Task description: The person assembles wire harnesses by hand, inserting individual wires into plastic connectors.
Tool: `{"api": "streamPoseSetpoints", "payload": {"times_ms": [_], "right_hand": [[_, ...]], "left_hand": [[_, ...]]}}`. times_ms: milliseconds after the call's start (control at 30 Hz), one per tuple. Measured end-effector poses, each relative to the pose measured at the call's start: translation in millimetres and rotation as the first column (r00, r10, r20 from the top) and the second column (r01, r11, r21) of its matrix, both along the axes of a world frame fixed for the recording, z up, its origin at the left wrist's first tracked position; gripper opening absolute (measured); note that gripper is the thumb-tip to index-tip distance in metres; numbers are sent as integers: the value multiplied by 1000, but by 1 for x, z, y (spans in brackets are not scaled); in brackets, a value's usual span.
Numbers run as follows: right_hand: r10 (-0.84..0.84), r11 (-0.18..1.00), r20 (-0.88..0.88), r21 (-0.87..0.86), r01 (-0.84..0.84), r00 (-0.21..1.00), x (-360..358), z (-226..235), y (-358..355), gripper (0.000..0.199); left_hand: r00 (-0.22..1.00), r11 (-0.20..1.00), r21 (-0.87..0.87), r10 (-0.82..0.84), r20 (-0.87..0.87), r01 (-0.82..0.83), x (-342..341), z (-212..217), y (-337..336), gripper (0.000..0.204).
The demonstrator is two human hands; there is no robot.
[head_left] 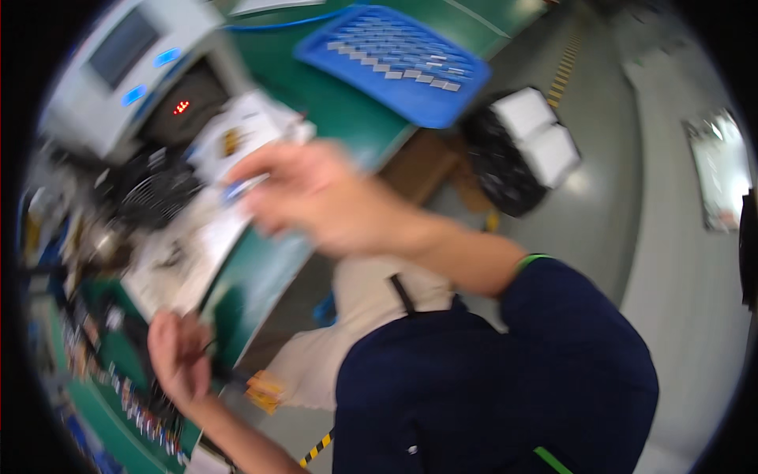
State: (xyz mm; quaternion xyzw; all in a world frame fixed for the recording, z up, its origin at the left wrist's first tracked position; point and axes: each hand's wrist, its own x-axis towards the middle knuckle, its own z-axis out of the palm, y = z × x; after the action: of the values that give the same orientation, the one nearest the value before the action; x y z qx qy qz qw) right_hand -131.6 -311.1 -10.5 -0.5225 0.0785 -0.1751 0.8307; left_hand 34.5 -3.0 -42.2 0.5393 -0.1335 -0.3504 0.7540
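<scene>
My right hand (312, 193), blurred by motion, is raised over the edge of the green bench (264, 272). Its thumb and fingers pinch a small blue and silver piece (246, 188). Lower and to the left, my left hand (180, 355) hovers by the near end of the white sheets (225, 229), its fingers curled. A thin dark strand shows beside those fingers; what they hold, if anything, is too smeared to name. On the far part of the bench lies a blue tray (438, 110) with rows of small flat blue and silver pieces (395, 55).
A white machine (106, 71) with a dark screen and red lit digits stands at the upper left. Near it sits a black round grille (154, 197). A black-bagged bin (501, 170) with white boxes (537, 134) stands right of the bench. A blue cable (288, 21) runs behind.
</scene>
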Motion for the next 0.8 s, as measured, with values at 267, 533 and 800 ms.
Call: {"api": "streamPoseSetpoints", "payload": {"times_ms": [267, 533, 800], "right_hand": [[252, 943, -20, 232, -241, 968, 12, -36, 72, 32], [266, 960, -73, 105, -258, 961, 36, -35, 52, 33], [275, 959, -127, -40, -282, 953, 95, -49, 48, 30]], "left_hand": [[970, 966, -108, -239, -45, 233, -5, -1, -30, 27], [982, 979, -152, -155, -105, 138, 0, 2, -21, 13], [989, 990, -108, 76, -130, -91, 13, 6, -22, 15]]}}
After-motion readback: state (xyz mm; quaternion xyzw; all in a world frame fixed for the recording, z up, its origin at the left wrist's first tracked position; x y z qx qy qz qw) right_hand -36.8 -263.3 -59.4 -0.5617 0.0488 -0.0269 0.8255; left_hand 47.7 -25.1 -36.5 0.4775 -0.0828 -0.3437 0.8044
